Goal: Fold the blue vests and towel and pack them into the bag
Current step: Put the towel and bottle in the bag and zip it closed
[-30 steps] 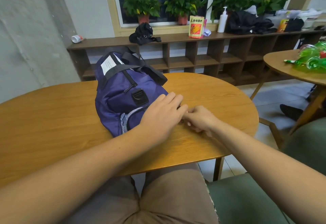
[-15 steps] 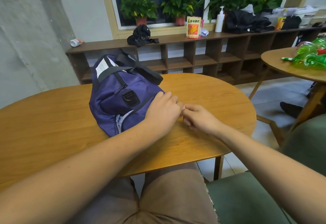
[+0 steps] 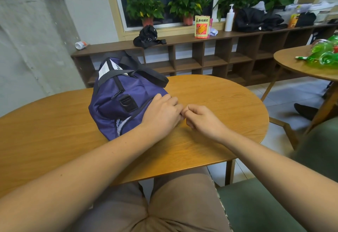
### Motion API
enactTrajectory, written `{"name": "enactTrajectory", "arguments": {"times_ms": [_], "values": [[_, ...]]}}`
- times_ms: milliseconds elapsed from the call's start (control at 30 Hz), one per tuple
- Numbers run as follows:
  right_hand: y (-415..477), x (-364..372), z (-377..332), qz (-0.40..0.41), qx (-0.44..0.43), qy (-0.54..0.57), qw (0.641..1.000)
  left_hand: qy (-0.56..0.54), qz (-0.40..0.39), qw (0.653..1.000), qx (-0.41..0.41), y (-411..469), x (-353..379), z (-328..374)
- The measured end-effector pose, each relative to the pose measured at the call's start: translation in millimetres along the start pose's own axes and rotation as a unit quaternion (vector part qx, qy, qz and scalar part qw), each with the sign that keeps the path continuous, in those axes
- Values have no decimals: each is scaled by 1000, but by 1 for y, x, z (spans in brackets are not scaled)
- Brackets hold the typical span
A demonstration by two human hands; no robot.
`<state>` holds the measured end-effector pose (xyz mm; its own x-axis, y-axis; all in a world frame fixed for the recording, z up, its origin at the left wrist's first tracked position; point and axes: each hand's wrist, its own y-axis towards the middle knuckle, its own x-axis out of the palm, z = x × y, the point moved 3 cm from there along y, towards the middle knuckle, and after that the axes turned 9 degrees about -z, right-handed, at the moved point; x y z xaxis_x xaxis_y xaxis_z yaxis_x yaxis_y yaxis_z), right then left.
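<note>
A dark blue bag [image 3: 117, 103] with black straps lies on the oval wooden table [image 3: 219, 103]. My left hand [image 3: 162, 113] rests on the bag's right end with its fingers curled over the fabric. Right beside it, my right hand [image 3: 199, 118] has its fingers curled, thumb against forefinger, pinching something small at the bag's end where the zipper runs; the fingers hide it. A strip of pale grey cloth [image 3: 119, 125] shows through a gap at the bag's near end. No vests or towel lie outside the bag.
A second round table [image 3: 292, 63] with green plastic bottles [image 3: 323, 52] stands at the right. A low brown shelf [image 3: 201, 52] with plants, a pump bottle and dark bags runs along the back wall. A green seat [image 3: 256, 204] is at my right.
My left hand's fingers, flat on the bag a second ago, have curled over its right end. My right hand stays pinched against them. The hands barely shift on the table.
</note>
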<state>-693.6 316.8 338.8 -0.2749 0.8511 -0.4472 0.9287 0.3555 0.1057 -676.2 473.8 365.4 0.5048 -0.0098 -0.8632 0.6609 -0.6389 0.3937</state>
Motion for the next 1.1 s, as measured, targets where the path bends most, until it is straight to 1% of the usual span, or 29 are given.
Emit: {"name": "enactTrajectory", "arguments": {"times_ms": [67,100,167,233,300,400,500,667,867,933,1000,1100], "values": [[1,-2,3,13,-5,15,1000,-39,-16,999,-31,-3,-5,-4],[3,-4,6,27,-9,5,1000,-56,-30,997,-48,-5,-8,-6],[5,-3,11,41,-14,-81,996,-88,-44,992,-77,-8,-14,-11],[7,5,17,41,-35,-180,982,-132,-52,984,-111,-10,-18,-16],[10,12,17,58,-66,-231,969,-175,-65,973,-138,-12,-23,-21],[15,22,15,99,-113,-302,941,-202,-82,963,-158,-14,-31,-26],[17,33,11,121,-133,-317,931,-214,-92,958,-165,-16,-38,-28],[20,52,6,113,-146,-323,928,-213,-82,956,-184,-28,-48,-34],[19,59,0,89,-158,-333,925,-218,-53,948,-226,-49,-67,-56],[19,60,-2,73,-163,-349,920,-197,-48,952,-228,-57,-73,-60],[19,61,-3,63,-168,-368,912,-163,-26,958,-235,-67,-80,-65],[20,62,-7,48,-166,-377,910,-158,5,956,-249,-84,-89,-72]]}}
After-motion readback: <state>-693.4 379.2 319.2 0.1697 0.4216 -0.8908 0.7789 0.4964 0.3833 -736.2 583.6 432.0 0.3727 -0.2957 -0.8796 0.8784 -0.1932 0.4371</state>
